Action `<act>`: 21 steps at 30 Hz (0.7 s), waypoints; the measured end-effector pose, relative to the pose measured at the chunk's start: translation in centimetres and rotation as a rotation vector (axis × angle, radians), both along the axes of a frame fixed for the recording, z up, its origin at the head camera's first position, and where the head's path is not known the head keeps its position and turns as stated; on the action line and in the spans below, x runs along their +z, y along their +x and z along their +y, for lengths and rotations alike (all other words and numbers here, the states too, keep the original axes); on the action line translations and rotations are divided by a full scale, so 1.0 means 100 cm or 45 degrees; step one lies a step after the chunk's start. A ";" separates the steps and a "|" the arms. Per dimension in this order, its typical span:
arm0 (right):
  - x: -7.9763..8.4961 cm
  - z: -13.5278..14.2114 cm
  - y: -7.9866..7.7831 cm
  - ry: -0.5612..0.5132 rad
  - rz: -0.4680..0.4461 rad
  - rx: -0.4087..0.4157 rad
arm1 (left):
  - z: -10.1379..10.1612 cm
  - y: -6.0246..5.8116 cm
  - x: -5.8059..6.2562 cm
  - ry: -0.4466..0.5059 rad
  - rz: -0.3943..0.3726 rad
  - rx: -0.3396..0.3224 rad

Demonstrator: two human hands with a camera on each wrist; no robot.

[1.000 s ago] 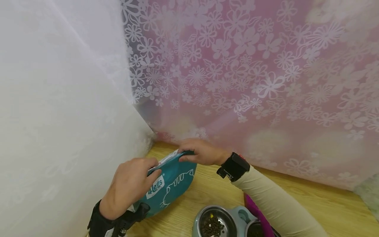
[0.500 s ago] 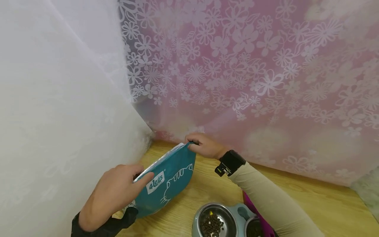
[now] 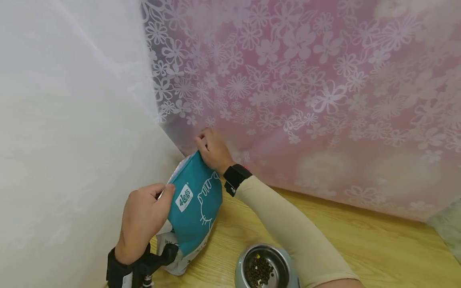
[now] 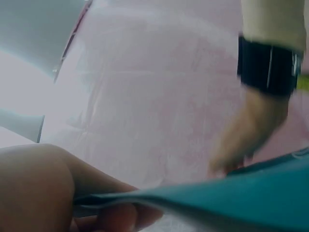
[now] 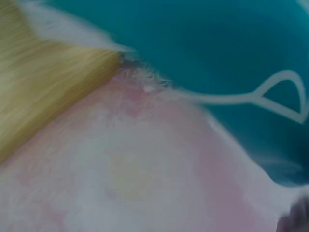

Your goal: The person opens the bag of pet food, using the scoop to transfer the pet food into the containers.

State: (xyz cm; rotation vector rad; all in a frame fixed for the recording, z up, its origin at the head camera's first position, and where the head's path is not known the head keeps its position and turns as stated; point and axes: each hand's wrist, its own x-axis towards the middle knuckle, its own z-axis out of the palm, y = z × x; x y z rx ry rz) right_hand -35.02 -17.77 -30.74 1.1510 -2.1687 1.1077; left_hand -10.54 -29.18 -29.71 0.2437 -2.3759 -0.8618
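A teal and white pet food bag [image 3: 196, 204] with a "4Legs" label and a white cat outline stands tilted on the wooden surface. My left hand [image 3: 144, 216] pinches its top edge at the left corner; the left wrist view shows the thumb above and fingers [image 4: 118, 217] under that edge. My right hand [image 3: 215, 153] grips the raised right corner, and the top edge runs slanted between both hands. Teal film with a white line fills much of the right wrist view, where a bit of fingers [image 5: 294, 216] shows at the lower right corner.
A steel bowl [image 3: 287, 269] with brown kibble [image 3: 259, 271] sits in a pale blue holder right of the bag, partly behind my right sleeve [image 3: 288, 224]. A pink flowered curtain [image 3: 324, 120] hangs behind the wooden surface [image 3: 234, 228]; a white sheet [image 3: 79, 140] borders the left.
My right hand has lifted the bag's right corner up and to the left. The bag has turned more upright, baring its white lower part. My left hand has shifted slightly.
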 end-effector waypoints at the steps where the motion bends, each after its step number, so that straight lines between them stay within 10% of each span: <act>1: -0.003 0.008 0.004 -0.025 -0.012 -0.044 | 0.000 -0.001 -0.001 0.018 -0.013 0.007; 5: -0.026 0.042 0.020 -0.016 -0.266 -0.053 | -0.004 0.000 -0.002 0.066 -0.085 -0.004; 12: -0.044 0.050 0.022 0.282 -0.647 0.385 | -0.014 0.001 -0.004 0.056 -0.263 -0.026; 16: -0.042 0.055 0.022 0.506 -0.634 0.527 | -0.018 -0.001 -0.006 0.049 -0.284 -0.022; 21: -0.032 0.098 0.026 0.620 -0.494 0.338 | -0.022 -0.004 -0.004 0.063 -0.185 -0.040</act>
